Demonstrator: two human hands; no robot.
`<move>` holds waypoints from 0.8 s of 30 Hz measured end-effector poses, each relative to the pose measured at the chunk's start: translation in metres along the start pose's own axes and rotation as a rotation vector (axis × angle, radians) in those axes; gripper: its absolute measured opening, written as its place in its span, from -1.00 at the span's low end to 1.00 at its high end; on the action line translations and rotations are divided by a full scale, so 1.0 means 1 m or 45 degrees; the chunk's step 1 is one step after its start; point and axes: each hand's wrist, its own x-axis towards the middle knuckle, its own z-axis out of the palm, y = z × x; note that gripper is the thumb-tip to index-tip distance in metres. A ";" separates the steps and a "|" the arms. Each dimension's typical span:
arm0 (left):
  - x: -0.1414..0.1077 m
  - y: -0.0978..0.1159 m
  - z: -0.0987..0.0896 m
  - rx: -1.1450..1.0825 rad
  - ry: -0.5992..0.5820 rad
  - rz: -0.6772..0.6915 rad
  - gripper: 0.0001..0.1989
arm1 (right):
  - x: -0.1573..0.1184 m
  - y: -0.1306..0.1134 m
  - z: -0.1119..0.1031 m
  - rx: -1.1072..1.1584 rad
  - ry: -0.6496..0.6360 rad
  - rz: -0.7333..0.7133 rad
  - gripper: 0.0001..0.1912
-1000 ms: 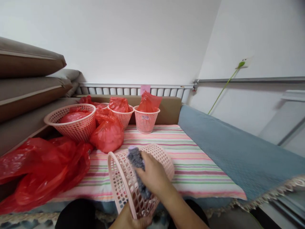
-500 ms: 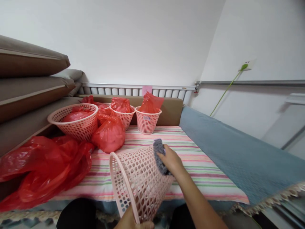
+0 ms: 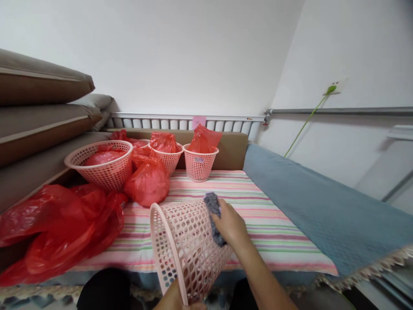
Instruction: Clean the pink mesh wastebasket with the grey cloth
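A pink perforated plastic basket lies tilted on its side in front of me, its open rim facing left. My left hand grips the lower rim; part of it is cut off by the bottom edge of the view. My right hand is closed around a grey fluffy cloth and presses it on the basket's outer wall, near the base end.
Behind stand several pink baskets with red plastic bags in them. A filled red bag and a loose red bag lie left on the striped cloth. Stacked cushions rise at far left; a blue-covered ledge runs right.
My right hand and the grey cloth have shifted slightly down and left along the basket's wall. The basket has turned a little in my left hand.
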 end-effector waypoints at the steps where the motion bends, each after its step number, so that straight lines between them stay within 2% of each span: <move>1: 0.001 0.000 0.000 0.007 0.011 0.005 -0.25 | -0.009 -0.013 -0.001 0.053 -0.010 -0.085 -0.60; 6: -0.002 -0.006 0.000 0.027 0.087 -0.047 -0.41 | -0.053 -0.071 -0.007 0.347 -0.124 -0.441 -0.65; 8: -0.003 -0.010 0.000 0.030 0.130 -0.076 -0.49 | -0.062 -0.081 -0.008 0.417 -0.141 -0.505 -0.66; 10: -0.002 -0.013 0.001 0.021 0.171 -0.089 -0.49 | -0.061 -0.082 -0.007 0.455 -0.147 -0.505 -0.67; 14: 0.005 -0.006 0.005 -0.012 0.094 0.002 -0.31 | -0.037 -0.054 -0.001 0.409 -0.125 -0.391 -0.68; 18: 0.007 0.006 0.006 -0.014 -0.011 0.096 -0.24 | -0.002 -0.002 0.005 0.222 -0.032 -0.140 -0.63; 21: 0.002 0.017 0.009 0.012 -0.017 0.035 -0.20 | 0.019 0.035 0.008 0.119 -0.002 0.089 -0.62; 24: -0.003 0.029 0.013 0.063 0.008 -0.055 -0.22 | 0.029 0.056 0.009 0.046 0.003 0.231 -0.62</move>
